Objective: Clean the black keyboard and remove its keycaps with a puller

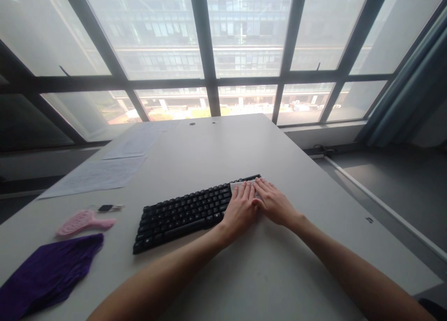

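Observation:
A black keyboard (pixel 188 211) lies at a slant on the white table, its right end farther from me. Across its right-hand keys is a white wipe or tissue (pixel 237 185), mostly covered by my hands. My left hand (pixel 240 208) rests flat on the wipe with its fingers stretched out. Beside it, my right hand (pixel 274 201) also lies flat, fingers extended over the wipe and the keyboard's right end. The two hands touch near the thumbs. Neither hand is wrapped round anything.
On the white table (pixel 223 149), a pink hairbrush (pixel 84 222), a small black item with a clear part (pixel 106 208) and a purple cloth (pixel 52 270) lie to the left. Paper sheets (pixel 101 176) line the left edge. Windows (pixel 244 32) stand behind; a curtain (pixel 405 79) hangs right.

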{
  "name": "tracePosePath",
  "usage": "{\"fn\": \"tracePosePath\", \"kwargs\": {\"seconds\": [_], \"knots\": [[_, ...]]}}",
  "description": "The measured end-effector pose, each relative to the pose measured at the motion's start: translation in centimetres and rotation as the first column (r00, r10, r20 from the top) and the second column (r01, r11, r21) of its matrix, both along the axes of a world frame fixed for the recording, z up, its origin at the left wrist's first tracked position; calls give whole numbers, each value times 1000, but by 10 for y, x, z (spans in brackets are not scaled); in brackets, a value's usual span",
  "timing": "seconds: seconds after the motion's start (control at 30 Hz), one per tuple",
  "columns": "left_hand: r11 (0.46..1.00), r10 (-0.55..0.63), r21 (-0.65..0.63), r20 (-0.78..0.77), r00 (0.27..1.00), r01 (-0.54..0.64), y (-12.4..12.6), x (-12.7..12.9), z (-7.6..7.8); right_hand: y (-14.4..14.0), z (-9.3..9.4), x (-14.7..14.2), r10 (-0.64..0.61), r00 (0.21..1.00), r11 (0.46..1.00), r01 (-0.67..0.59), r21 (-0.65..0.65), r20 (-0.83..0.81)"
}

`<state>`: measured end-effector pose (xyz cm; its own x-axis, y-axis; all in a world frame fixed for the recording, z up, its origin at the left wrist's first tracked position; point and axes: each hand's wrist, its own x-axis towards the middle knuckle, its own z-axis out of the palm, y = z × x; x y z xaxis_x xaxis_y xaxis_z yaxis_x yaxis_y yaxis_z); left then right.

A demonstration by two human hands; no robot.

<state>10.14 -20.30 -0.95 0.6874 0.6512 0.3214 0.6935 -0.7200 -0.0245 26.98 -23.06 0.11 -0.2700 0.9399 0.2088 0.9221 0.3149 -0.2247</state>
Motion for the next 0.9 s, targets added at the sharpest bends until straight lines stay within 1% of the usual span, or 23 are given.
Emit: {"fn": "tracePosePath", "kwargs": {"seconds": [0.13,0.23,0.37,0.47,0.57,0.67,0.8,0.9], "knots": [[999,-47,-22,2,999,47,-1,-3,2,-5,4,-4,-43,998,999,43,-14,53],[998,-64,-14,18,998,64,-3,-3,4,-11,8,-5,-71,995,997,74,-32,72],[996,-85,5,6,996,85,-2,-2,2,-17,14,-4,-52,996,995,58,-78,70],[996,-82,20,9,997,82,1,-1,-2,-18,16,-1,-42,997,996,47,-75,70],[996,-88,31,29,996,87,3,-1,-3,-18,15,1,-18,996,997,25,-73,91],[992,-117,39,35,992,116,4,-2,-3,-18,11,1,-28,992,998,35,-60,119],[987,-152,54,22,988,150,4,-2,-3,-18,8,-1,-38,989,999,42,-19,145],[988,-147,51,2,989,146,3,0,-4,-19,8,-2,-26,989,1000,27,-11,149]]}}
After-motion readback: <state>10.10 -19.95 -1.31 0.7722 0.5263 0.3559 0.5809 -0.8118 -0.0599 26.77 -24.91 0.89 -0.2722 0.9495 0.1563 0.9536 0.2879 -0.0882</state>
